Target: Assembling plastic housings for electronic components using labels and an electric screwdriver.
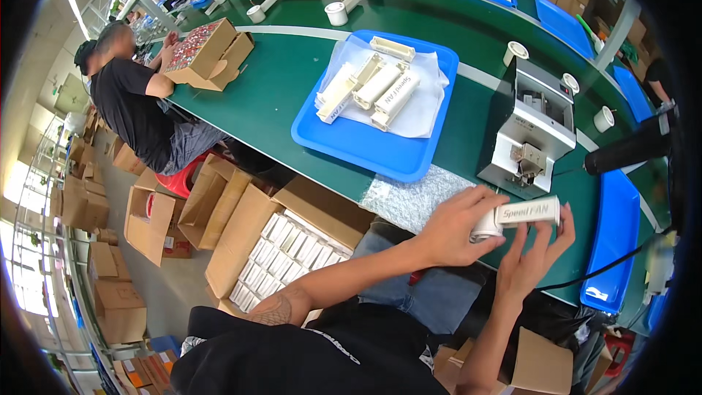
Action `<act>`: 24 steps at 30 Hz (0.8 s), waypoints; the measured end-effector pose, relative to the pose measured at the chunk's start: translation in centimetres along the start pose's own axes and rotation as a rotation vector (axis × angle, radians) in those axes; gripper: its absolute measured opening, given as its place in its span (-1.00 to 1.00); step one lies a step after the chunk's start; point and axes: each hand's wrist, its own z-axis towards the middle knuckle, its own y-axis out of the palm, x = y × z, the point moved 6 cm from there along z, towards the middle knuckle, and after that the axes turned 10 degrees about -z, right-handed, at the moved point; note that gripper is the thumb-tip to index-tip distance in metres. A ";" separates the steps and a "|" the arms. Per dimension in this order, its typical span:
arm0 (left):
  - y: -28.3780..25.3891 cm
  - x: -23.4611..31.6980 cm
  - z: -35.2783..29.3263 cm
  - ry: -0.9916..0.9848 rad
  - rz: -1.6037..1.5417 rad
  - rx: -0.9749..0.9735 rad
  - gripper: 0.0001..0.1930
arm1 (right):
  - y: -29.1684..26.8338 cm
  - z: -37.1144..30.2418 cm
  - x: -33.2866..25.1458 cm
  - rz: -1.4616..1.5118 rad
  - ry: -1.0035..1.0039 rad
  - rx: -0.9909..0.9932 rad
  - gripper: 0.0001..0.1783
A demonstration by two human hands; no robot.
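Over the near edge of the green bench I hold a white handheld fan body (526, 212) with grey lettering on its handle. Its round white end sits between the thumb and fingers of my left hand (461, 230). Around the handle's right end and underside curl the fingers of my right hand (534, 252). Just beyond my hands stands a silver and black bench machine (528, 135) with a metal fixture at its front. Bubble wrap (409, 196) lies left of it. Farther left, a blue tray (340, 148) bears several cream-white handle shells (395, 96) on a white sheet.
A carton of white handle parts (285, 256) stands at my left. White round fan pieces (336, 13) sit along the green conveyor (409, 1). At right are a blue tray (610, 241) and a black cylindrical arm (625, 150). A co-worker (139, 102) sits by an open box (208, 55).
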 end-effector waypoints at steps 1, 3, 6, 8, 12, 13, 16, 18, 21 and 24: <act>0.1 0.1 0.0 0.008 -0.009 -0.017 -0.39 | -0.5 -0.4 0.1 0.082 0.071 -0.044 -0.86; 0.1 0.0 0.0 -0.023 -0.041 -0.013 -0.40 | -1.5 -1.8 -0.3 0.132 0.039 -0.049 -0.93; -0.2 -1.3 -0.2 -0.159 -0.149 -0.037 -0.38 | -2.9 -2.7 -0.7 0.106 -0.017 0.017 -0.93; -0.5 -1.7 0.1 -0.129 -0.341 -0.048 -0.38 | -1.6 -4.6 0.1 0.234 -0.050 -0.256 -0.88; -0.2 -1.0 -0.7 -0.101 -0.122 -0.111 -0.41 | -0.5 -6.2 -2.6 0.344 -0.211 -0.318 -0.77; -0.5 -1.1 -0.7 -0.096 -0.164 -0.155 -0.41 | -0.5 -5.6 -3.1 0.494 -0.213 -0.409 -0.78; -1.4 -0.7 -0.7 -0.137 -0.191 -0.235 -0.39 | -2.1 -3.2 -0.5 0.780 -0.185 -0.341 -0.82; -1.5 0.0 -0.9 -0.112 -0.146 -0.227 -0.34 | -3.2 -0.4 3.4 0.729 0.189 0.203 -0.76; -0.7 -0.2 -0.9 -0.101 -0.114 -0.359 -0.30 | -5.2 7.2 4.8 0.545 0.160 0.440 -0.47; 0.3 0.4 -0.6 -0.091 -0.040 -0.465 -0.23 | -4.3 13.5 6.5 0.838 -0.023 0.214 -0.44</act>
